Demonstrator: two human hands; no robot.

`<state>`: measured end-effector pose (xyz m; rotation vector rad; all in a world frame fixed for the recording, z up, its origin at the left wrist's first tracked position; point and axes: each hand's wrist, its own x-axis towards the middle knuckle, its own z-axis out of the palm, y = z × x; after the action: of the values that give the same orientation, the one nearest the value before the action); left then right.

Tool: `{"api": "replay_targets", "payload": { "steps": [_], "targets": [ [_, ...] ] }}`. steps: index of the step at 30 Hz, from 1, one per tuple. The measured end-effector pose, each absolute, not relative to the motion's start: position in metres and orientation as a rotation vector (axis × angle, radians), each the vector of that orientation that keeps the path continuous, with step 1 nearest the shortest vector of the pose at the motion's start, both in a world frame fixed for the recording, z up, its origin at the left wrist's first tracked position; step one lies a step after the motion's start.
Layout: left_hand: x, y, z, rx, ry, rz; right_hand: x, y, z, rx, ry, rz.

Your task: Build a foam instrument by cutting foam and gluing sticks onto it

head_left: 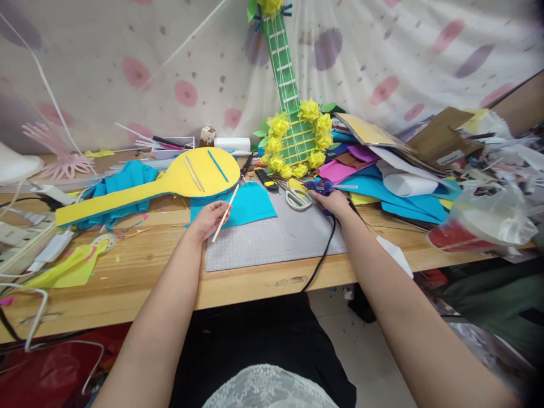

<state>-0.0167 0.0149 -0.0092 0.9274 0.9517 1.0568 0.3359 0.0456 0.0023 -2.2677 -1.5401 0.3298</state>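
Head view. Your left hand (212, 220): fingers pinching a wooden stick (220, 226), above blue cloth (257, 205). Your right hand (334, 202): fingers wrapped around a glue gun (322, 186), beside scissors (298, 200). Risks: cord (328, 245), draped over the table edge (263, 281), could snag; slack pinch could drop the stick.

The left hand (210, 220) and right hand (335, 203) are bare, as are both forearms (168, 306), smooth and tapering toward the wrists. Below the near edge of the table (106, 300), plain black cloth (255, 334) covers the lap. White lace (267, 388) overlaps it, floral-patterned, with a rounded outline; its garment type cannot be told.
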Motion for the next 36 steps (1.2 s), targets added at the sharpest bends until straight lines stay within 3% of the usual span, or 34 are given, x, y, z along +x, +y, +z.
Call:
{"api": "replay_targets", "payload": {
  "steps": [8,14,19,26,36],
  "targets": [
    [-0.019,0.015,0.002,0.964,1.026,0.976,0.33,-0.007,0.032,-2.378,-1.84,-0.045],
    [-0.011,0.028,0.028,1.262,1.141,0.839,0.285,-0.015,0.047,-1.765,-2.072,0.359],
    [0.003,0.047,0.053,1.652,1.158,0.639,0.246,0.016,0.021,-1.418,-1.828,0.504],
    [0.026,0.067,0.068,2.373,1.447,0.284,0.232,0.028,-0.009,-1.417,-1.643,0.514],
    [0.038,0.051,0.039,2.65,1.435,0.051,0.248,0.009,-0.018,-1.457,-2.069,0.591]
  ]
}}
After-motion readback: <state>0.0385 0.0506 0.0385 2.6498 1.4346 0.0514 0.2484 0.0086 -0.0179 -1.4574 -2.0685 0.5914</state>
